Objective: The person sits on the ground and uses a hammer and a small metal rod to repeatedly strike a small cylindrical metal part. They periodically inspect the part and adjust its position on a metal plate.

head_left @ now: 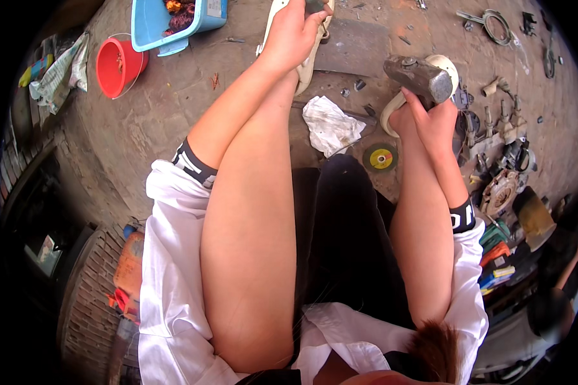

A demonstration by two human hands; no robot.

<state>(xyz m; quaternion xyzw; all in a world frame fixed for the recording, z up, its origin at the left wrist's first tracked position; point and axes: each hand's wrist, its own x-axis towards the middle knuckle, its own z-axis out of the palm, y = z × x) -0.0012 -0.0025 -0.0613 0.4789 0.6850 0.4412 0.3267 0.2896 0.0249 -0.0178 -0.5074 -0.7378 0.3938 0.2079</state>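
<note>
My left hand (289, 38), at the top centre, has its fingers closed round a dark grey object (314, 6) that I cannot make out, above my light sandal (307, 76). My right hand (433, 128) grips a hammer with a heavy, worn metal head (417, 78); its handle is mostly hidden. The hammer is over my other light sandal (444, 64). Between my feet are a crumpled white cloth (331, 125) and a yellow-and-black disc (374, 156). A flat metal plate (353, 48) lies beside my left foot.
A blue tub (202, 22) of reddish items and a red bucket (109, 67) are at the upper left. Scattered metal parts (501, 189) and tools cover the right side. An orange container (128, 260) is at the lower left. Another person's arm (568, 269) shows at the far right.
</note>
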